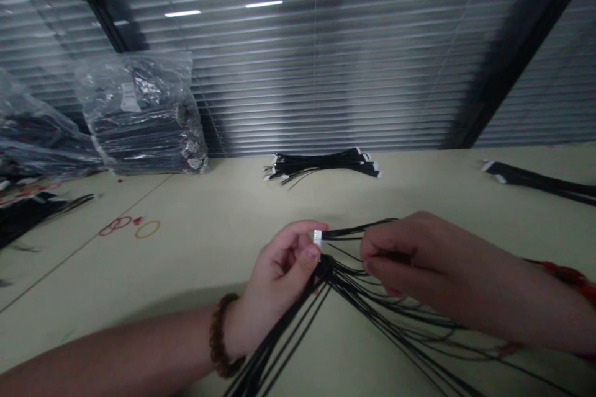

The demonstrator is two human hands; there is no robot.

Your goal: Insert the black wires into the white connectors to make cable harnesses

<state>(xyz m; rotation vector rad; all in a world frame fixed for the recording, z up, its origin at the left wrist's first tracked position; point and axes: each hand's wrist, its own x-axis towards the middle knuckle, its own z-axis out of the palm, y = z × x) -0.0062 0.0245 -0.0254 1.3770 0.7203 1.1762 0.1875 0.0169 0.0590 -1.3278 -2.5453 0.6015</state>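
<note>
Left hand, w/ a bead bracelet on the wrist, pinches a white connector btwn thumb & forefinger. Its other fingers are curled round a bunch of black wires that fan out toward the near edge. Right hand sits just beside it, fingertips pinched on wires next to the connector. All this is just above the table, front ctr. Farther back: a wire bundle, bagged packs, rubber bands at left.
</note>
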